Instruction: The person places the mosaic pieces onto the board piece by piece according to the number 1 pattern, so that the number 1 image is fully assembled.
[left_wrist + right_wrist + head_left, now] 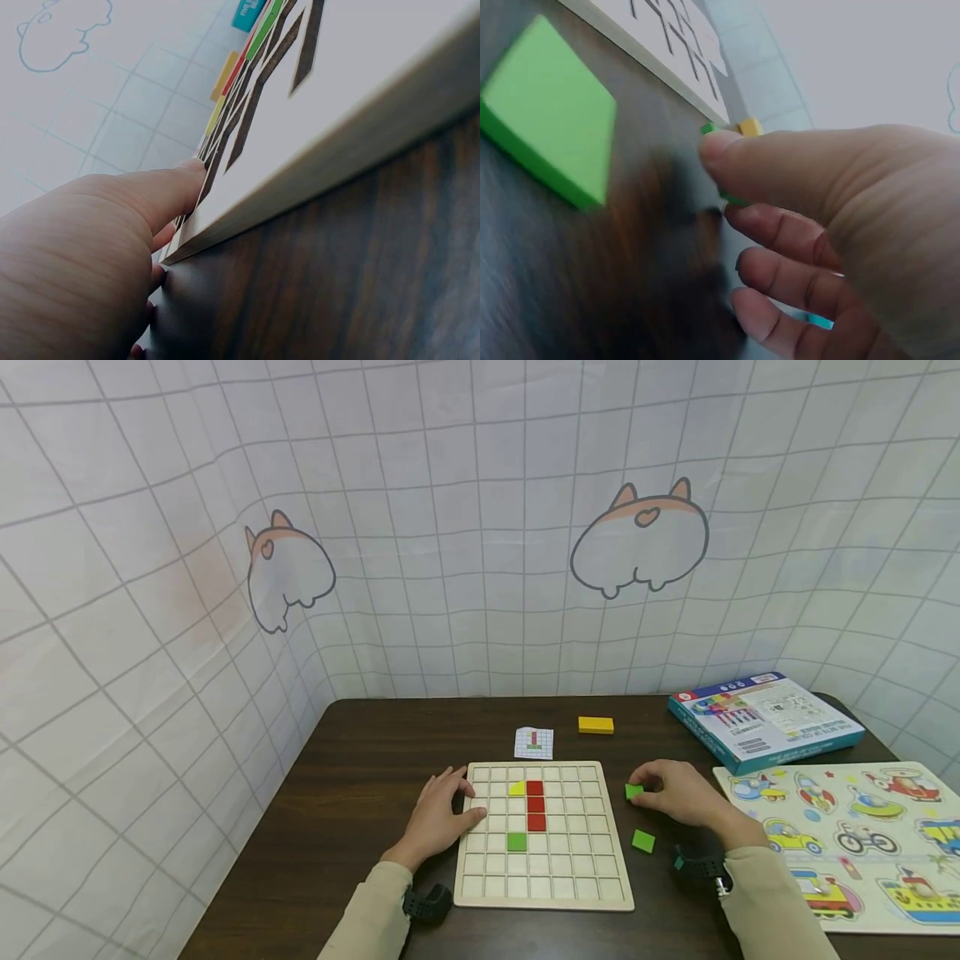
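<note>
A pale wooden grid board [573,893] lies on the table, bearing three red square tiles [536,804] in a column, a yellow triangular tile [517,788] and a green square tile [516,842]. My left hand [438,818] rests at the board's left edge, the thumb [169,193] touching its rim. Right of the board, my right hand [682,793] pinches another green square tile [633,792] between thumb and fingers. In the right wrist view the thumb hides most of that tile. A loose green square tile [551,112] lies on the table nearer to me.
A small pattern card [533,743] sits behind the board, with a yellow block [596,725] to its right. At the right are a teal-edged box [772,718] and a picture puzzle board [817,802]. A grid-patterned cloth [450,568] hangs behind the table.
</note>
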### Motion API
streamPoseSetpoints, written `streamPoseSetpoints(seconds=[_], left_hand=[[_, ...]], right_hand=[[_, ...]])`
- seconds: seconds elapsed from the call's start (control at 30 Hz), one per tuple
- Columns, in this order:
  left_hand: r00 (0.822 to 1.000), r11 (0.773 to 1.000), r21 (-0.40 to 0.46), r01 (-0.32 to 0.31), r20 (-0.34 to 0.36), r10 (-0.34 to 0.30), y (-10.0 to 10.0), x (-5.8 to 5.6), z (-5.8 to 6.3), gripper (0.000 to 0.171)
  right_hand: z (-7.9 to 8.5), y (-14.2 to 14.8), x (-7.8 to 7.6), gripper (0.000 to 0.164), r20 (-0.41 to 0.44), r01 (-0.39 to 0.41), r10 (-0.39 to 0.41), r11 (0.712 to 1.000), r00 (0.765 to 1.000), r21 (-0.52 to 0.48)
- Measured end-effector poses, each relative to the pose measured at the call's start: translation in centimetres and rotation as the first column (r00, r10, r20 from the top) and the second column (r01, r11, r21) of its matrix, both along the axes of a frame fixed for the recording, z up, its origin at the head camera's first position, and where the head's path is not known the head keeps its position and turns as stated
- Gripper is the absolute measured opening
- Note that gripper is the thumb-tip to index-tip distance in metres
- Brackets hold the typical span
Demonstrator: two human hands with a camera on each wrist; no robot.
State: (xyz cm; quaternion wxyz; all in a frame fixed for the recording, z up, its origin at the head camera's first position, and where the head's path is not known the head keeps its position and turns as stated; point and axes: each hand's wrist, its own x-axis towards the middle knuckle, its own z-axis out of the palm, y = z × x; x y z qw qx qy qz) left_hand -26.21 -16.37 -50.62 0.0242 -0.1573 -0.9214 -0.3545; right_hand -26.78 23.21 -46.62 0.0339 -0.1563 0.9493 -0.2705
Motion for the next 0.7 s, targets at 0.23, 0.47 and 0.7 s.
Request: streamPoseSetpoints(seconds=[0.23, 0.47, 0.7], left_hand=[[1.000, 1.000, -0.011, -0.007, 0.000, 0.007, 0.0, 0.0, -0.1, 0.024], [1.000, 1.000, -0.009, -0.008, 0.004, 0.008, 0.0, 0.0, -0.1, 0.023], [1.000, 1.000, -0.003, -0.012, 0.004, 0.012, 0.0, 0.0, 0.0, 0.024]], right_hand=[[-0.1, -1.8, 0.0, 0.018, -0.011, -0.013, 0.012, 1.000, 1.000, -0.020], [0.1, -3.3, 0.4, 0.020, -0.010, -0.078, 0.078, 0.995, 0.997, -0.057], [0.5, -4.4, 0.6, 0.027, -0.002, -0.089, 0.089, 0.993, 0.996, -0.081]])
